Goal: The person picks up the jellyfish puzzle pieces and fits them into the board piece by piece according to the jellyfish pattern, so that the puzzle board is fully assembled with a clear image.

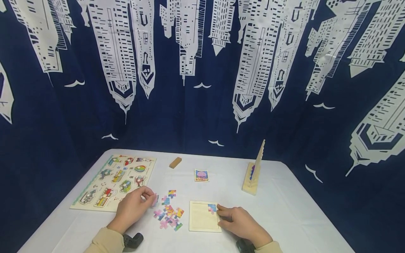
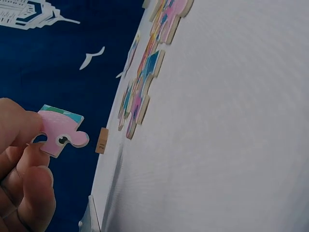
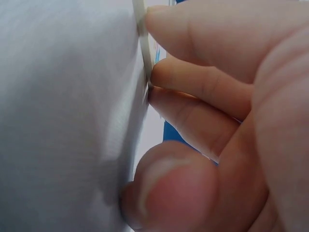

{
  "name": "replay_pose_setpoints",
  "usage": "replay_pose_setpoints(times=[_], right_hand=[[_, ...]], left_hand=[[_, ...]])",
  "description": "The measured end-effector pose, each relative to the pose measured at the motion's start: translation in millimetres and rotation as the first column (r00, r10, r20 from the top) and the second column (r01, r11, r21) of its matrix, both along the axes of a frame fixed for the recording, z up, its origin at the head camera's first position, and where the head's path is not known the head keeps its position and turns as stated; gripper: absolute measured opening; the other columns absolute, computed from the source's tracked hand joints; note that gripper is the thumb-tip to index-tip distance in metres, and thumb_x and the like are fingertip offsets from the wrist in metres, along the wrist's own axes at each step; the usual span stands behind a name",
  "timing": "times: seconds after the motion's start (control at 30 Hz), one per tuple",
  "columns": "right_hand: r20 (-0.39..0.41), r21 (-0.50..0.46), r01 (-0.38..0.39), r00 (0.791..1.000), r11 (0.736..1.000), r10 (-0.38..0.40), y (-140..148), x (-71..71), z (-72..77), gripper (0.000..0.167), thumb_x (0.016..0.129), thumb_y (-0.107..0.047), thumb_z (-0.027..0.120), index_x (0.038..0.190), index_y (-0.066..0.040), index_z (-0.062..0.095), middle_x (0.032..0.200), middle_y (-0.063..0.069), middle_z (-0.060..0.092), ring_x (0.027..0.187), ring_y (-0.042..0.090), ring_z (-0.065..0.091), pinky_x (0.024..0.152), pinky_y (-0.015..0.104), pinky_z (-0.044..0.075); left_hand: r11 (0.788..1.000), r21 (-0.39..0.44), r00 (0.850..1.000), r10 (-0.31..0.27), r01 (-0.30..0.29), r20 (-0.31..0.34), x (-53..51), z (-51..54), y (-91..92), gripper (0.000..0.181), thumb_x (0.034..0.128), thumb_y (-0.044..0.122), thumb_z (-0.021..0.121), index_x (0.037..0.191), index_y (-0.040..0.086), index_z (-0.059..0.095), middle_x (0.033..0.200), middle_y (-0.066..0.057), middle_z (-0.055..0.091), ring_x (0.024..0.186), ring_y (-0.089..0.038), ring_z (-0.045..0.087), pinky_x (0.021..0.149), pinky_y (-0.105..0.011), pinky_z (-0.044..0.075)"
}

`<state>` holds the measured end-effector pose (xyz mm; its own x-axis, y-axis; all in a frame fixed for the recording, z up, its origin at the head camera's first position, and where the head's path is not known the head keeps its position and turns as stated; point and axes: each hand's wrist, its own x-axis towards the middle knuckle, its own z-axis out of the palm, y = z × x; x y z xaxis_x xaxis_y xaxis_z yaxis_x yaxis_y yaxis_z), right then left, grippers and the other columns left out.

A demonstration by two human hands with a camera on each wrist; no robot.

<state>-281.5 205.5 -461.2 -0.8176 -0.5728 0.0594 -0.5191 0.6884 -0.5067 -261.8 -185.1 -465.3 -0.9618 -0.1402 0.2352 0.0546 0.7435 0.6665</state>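
My left hand [image 1: 134,206] pinches a pink puzzle piece [image 1: 154,199] between thumb and finger, held up left of the loose pieces; in the left wrist view the piece [image 2: 62,126] shows an eye and a blue-green edge. My right hand [image 1: 238,222] touches the right edge of the square wooden tray [image 1: 205,231], and in the right wrist view its fingertips [image 3: 157,72] rest against the tray's side. One blue and pink piece [image 1: 212,208] lies in the tray's upper right corner. Several loose pieces [image 1: 171,214] lie heaped between the left hand and the tray.
A vehicle picture board [image 1: 109,182] lies at the left. Farther back are a small wooden block [image 1: 175,162] and a picture card [image 1: 201,175]. A wooden stand [image 1: 251,182] with an upright panel is at the right rear.
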Motion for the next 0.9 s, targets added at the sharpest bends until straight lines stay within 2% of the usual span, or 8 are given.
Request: replay_pose_setpoints(times=[0.17,0.3,0.4,0.53,0.63,0.77,0.9], right_hand=[[0.007,0.003,0.007,1.000,1.000,-0.007,-0.2,0.8,0.2,0.040,0.091,-0.030,0.077,0.125,-0.007,0.074,0.142,0.009,0.063,0.118,0.024,0.069,0.087,0.030,0.054],[0.004,0.007,0.010,1.000,1.000,-0.010,-1.3,1.2,0.2,0.040,0.092,-0.029,0.077,0.125,-0.007,0.074,0.142,0.009,0.063,0.128,0.031,0.062,0.097,0.046,0.055],[0.002,0.006,0.008,1.000,1.000,-0.008,-1.5,1.0,0.0,0.040,0.092,-0.029,0.076,0.125,-0.006,0.074,0.142,0.009,0.063,0.130,0.033,0.060,0.100,0.052,0.052],[0.001,0.006,0.007,1.000,1.000,-0.007,-1.3,0.7,0.5,0.041,0.092,-0.029,0.076,0.125,-0.006,0.073,0.142,0.009,0.063,0.130,0.033,0.060,0.101,0.053,0.052],[0.003,0.003,0.010,1.000,1.000,-0.010,-0.8,0.3,0.6,0.040,0.092,-0.029,0.077,0.125,-0.006,0.074,0.142,0.009,0.063,0.130,0.033,0.060,0.101,0.052,0.051],[0.014,-0.002,0.012,1.000,1.000,-0.012,-0.1,-0.1,0.5,0.041,0.091,-0.030,0.077,0.124,-0.006,0.074,0.142,0.009,0.063,0.132,0.034,0.059,0.102,0.053,0.050],[0.024,-0.007,0.011,1.000,1.000,-0.011,-0.5,-0.9,0.6,0.041,0.091,-0.031,0.077,0.125,-0.007,0.074,0.142,0.008,0.063,0.133,0.034,0.057,0.103,0.054,0.049]], left_hand=[[0.999,0.032,1.000,-0.001,0.001,0.002,0.2,-1.1,2.1,0.013,0.0940,0.039,0.074,0.095,0.028,0.068,0.077,0.012,0.063,0.064,-0.011,0.053,0.057,-0.030,0.039],[0.999,0.054,1.000,-0.009,0.010,-0.022,-0.3,-2.9,3.3,0.012,0.0929,0.037,0.075,0.097,0.028,0.068,0.079,0.012,0.064,0.065,-0.009,0.054,0.058,-0.028,0.040],[0.997,0.067,0.998,-0.032,0.035,-0.048,-0.2,-3.8,4.6,0.016,0.0930,0.031,0.075,0.108,0.028,0.070,0.079,0.012,0.063,0.062,-0.008,0.053,0.055,-0.026,0.040],[0.991,0.109,0.995,-0.077,0.083,-0.062,0.0,-4.0,7.5,0.027,0.0958,0.022,0.070,0.122,0.026,0.071,0.068,0.009,0.056,0.053,-0.007,0.046,0.050,-0.024,0.037],[0.981,0.157,0.992,-0.107,0.115,-0.059,0.7,-4.0,10.4,0.022,0.0979,0.020,0.067,0.118,0.026,0.072,0.069,0.007,0.056,0.051,-0.008,0.043,0.049,-0.024,0.036],[0.969,0.204,0.989,-0.132,0.142,-0.060,1.9,-3.1,14.8,0.017,0.0971,0.020,0.069,0.112,0.026,0.071,0.083,0.007,0.062,0.055,-0.010,0.048,0.052,-0.026,0.040],[0.954,0.250,0.986,-0.155,0.165,-0.059,1.4,-2.0,19.2,0.016,0.0946,0.018,0.074,0.109,0.022,0.069,0.087,0.006,0.065,0.059,-0.011,0.053,0.054,-0.025,0.042]])
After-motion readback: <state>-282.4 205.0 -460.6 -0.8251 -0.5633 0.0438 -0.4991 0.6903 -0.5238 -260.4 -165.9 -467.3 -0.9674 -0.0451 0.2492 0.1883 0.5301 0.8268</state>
